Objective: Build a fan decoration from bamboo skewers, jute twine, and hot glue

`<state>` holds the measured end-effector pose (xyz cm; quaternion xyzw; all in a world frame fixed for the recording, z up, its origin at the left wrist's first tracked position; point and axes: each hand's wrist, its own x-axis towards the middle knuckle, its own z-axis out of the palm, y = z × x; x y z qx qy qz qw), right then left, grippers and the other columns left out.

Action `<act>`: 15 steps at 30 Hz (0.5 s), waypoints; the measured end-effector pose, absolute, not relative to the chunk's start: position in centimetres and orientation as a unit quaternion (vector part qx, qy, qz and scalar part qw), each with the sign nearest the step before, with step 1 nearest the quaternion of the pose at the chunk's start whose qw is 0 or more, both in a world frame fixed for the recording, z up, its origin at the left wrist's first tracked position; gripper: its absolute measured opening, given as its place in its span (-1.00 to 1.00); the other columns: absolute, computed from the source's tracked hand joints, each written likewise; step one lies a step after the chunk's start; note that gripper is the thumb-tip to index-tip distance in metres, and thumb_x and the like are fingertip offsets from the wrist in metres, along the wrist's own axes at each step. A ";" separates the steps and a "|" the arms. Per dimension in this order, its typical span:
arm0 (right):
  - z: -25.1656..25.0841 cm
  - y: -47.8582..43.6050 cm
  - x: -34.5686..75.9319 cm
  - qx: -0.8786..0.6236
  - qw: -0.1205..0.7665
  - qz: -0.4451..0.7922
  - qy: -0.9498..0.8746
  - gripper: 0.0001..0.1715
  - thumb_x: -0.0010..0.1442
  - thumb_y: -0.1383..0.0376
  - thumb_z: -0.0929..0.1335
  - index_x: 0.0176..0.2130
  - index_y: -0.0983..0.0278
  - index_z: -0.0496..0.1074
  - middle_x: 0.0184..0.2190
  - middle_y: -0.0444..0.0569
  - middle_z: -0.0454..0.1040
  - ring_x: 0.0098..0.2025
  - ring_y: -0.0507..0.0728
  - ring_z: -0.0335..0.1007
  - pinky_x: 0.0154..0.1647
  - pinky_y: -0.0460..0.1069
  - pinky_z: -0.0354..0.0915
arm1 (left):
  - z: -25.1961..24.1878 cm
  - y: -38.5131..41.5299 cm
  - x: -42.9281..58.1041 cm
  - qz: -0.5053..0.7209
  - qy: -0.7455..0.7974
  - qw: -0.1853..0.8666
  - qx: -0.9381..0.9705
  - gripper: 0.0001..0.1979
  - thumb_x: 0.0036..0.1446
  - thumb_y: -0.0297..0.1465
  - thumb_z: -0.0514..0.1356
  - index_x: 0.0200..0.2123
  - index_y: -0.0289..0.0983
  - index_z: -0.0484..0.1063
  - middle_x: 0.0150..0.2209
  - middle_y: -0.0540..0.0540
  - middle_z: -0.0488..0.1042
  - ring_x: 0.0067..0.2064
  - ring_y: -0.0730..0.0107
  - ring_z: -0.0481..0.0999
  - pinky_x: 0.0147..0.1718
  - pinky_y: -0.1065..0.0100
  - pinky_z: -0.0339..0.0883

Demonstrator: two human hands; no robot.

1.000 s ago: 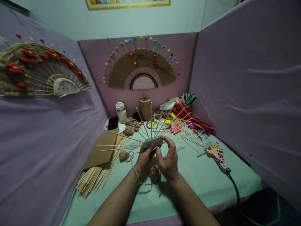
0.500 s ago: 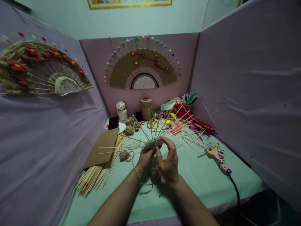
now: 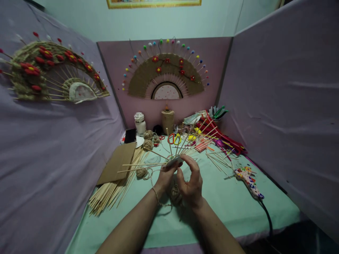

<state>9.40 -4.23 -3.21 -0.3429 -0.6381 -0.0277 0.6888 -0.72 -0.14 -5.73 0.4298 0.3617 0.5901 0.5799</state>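
Observation:
A small pale half-round piece (image 3: 174, 162) with thin wooden sticks (image 3: 169, 143) fanning out from it is held above the middle of the table. My left hand (image 3: 166, 178) grips its underside from the left. On the right, my right hand (image 3: 191, 180) has its index finger on the piece's upper right edge, the thumb lower and apart from it. Twine loops from near the piece down past my left wrist. Below and between my hands lies a twine ball (image 3: 176, 195).
Cardboard (image 3: 118, 164) lies over a bundle of sticks (image 3: 106, 197) at left. A patterned glue gun (image 3: 250, 183) with a black cable is at right. Scissors (image 3: 174, 139), a twine spool (image 3: 167, 121), a jar (image 3: 140, 124) and red strips (image 3: 219, 132) stand or lie behind. Finished fans (image 3: 166, 76) hang above.
The view has shifted slightly, moving the surroundings rightward. The half-round piece is tilted more edge-on, and its sticks have turned a little. Both hands stay on it.

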 end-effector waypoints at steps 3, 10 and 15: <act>-3.6 -4.4 9.1 -0.334 0.711 -0.018 -0.619 -0.50 0.20 0.50 0.34 0.10 0.20 0.28 -0.10 0.03 0.47 -0.01 0.17 0.42 0.03 0.20 0.40 | -4.9 -0.5 -0.8 0.604 0.373 0.526 0.469 -0.67 -0.04 -0.18 0.38 -0.24 -0.25 0.59 -0.16 -0.14 0.62 -0.05 0.16 0.56 0.05 0.14 0.36; -3.5 -4.5 9.2 -0.392 0.698 0.068 -0.596 -0.87 0.24 0.35 0.37 -0.16 0.24 0.40 -0.44 -0.18 0.36 -0.44 0.01 0.30 -0.38 -0.06 0.35 | -3.2 -1.3 -0.7 0.640 0.399 0.384 0.533 -0.68 0.09 -0.17 0.29 -0.12 -0.19 0.53 -0.07 -0.14 0.53 0.00 0.18 0.48 0.09 0.16 0.28; -2.7 -4.4 9.3 -0.380 0.686 0.051 -0.619 -0.73 0.26 0.34 0.32 -0.02 0.25 0.39 -0.22 0.01 0.42 -0.24 0.11 0.37 -0.26 0.04 0.40 | -2.1 -2.1 -0.7 0.648 0.364 0.351 0.569 -0.58 0.10 -0.10 0.26 -0.02 -0.15 0.52 0.05 -0.16 0.45 0.12 0.09 0.39 0.15 0.19 0.21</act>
